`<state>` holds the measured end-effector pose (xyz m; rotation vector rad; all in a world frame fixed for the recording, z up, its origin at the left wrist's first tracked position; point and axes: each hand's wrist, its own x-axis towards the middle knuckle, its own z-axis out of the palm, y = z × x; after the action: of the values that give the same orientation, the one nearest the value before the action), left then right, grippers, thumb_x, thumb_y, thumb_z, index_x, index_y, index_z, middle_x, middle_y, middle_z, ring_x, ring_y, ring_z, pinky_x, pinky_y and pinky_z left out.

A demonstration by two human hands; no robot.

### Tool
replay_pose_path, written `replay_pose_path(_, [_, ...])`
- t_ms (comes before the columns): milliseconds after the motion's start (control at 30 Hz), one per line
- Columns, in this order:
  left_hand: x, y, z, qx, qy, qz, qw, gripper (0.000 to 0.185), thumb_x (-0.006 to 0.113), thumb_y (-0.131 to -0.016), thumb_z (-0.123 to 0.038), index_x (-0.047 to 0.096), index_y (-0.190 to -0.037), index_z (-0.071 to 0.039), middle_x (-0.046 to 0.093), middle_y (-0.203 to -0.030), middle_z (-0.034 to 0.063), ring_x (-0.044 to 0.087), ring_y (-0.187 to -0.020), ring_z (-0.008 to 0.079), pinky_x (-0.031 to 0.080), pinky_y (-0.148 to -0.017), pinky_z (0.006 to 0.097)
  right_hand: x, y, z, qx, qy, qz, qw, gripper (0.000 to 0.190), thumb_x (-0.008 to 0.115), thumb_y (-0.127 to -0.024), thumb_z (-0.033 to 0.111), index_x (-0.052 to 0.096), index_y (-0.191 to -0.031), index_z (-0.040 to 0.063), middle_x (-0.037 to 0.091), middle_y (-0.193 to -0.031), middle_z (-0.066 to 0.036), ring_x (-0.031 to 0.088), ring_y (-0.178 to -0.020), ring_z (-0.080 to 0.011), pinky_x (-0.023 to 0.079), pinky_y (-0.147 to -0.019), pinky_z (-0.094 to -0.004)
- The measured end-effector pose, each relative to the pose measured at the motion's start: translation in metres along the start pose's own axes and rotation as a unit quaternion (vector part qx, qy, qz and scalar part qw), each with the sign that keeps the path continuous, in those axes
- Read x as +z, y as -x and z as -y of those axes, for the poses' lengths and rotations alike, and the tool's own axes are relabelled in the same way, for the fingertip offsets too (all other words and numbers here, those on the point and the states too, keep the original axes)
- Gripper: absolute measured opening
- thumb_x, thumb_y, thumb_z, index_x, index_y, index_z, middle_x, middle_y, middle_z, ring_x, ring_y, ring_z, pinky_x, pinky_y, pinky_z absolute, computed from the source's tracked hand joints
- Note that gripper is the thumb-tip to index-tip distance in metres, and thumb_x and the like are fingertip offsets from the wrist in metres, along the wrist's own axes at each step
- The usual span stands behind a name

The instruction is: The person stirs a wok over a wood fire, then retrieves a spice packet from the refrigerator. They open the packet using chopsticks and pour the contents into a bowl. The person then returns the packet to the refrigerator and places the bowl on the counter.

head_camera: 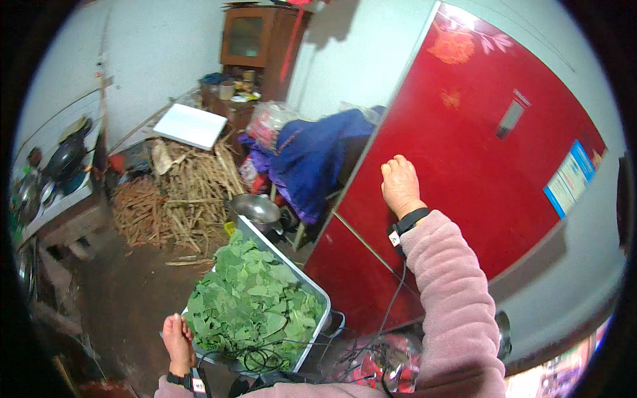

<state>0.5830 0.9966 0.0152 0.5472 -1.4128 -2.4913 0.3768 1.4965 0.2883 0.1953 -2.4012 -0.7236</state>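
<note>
A pale plastic tub (pixel 318 292) heaped with green leafy vegetables (pixel 254 298) is directly in front of my body. My left hand (pixel 178 343) is at its near left edge with the fingers curled, seemingly gripping the rim; the leaves and the hand hide part of the contact. My right hand (pixel 401 185) is raised in front of a tall red refrigerator (pixel 468 164), near the left side of its upper door. Its fingers are bent away from me, so I cannot tell whether they touch the door. Thin black cables (pixel 264 355) loop over the tub's near end.
Dry stalks (pixel 199 199) and broken sticks (pixel 139 211) are piled on the floor under a white lid-like panel (pixel 190 126). A metal pot (pixel 256 209) stands beyond the tub. Blue cloth (pixel 318 154) drapes something beside the refrigerator. At left is a counter with a wok (pixel 67 159).
</note>
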Motion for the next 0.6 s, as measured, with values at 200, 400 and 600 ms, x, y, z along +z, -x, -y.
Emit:
replay_pose_path(200, [-0.028, 0.069, -0.002, 0.032, -0.045, -0.155, 0.986, 0.02, 0.054, -0.095, -0.022, 0.051, -0.082, -0.007, 0.042, -0.06, -0.0023, 0.038, -0.048, 0.0063, 0.031, -0.042, 0.0211, 0.091, -0.07, 0.018, -0.096, 0.063, -0.075, 0.991, 0.017, 0.054, -0.076, 0.011, 0.07, -0.073, 0.01, 0.065, -0.082, -0.009, 0.054, -0.101, -0.0254, 0.037, -0.096, -0.0376])
replay_pose_path(400, [-0.031, 0.118, -0.002, 0.06, 0.018, -0.24, 0.969, 0.018, 0.055, -0.094, -0.019, 0.053, -0.083, -0.005, 0.044, -0.063, -0.0018, 0.04, -0.052, 0.0068, 0.033, -0.045, 0.0208, 0.135, -0.113, 0.022, -0.063, 0.183, 0.055, 0.98, 0.025, 0.049, -0.083, 0.019, 0.074, -0.083, 0.017, 0.068, -0.09, -0.003, 0.055, -0.103, -0.0222, 0.014, -0.109, -0.0497])
replay_pose_path(600, [-0.032, 0.124, -0.005, 0.058, 0.008, -0.238, 0.97, 0.018, 0.054, -0.095, -0.019, 0.053, -0.083, -0.005, 0.045, -0.062, -0.002, 0.039, -0.051, 0.0069, 0.032, -0.045, 0.0211, 0.163, -0.115, 0.011, -0.052, 0.198, 0.131, 0.97, 0.029, 0.047, -0.088, 0.022, 0.075, -0.092, 0.015, 0.068, -0.102, -0.005, 0.052, -0.112, -0.0233, 0.011, -0.114, -0.0478])
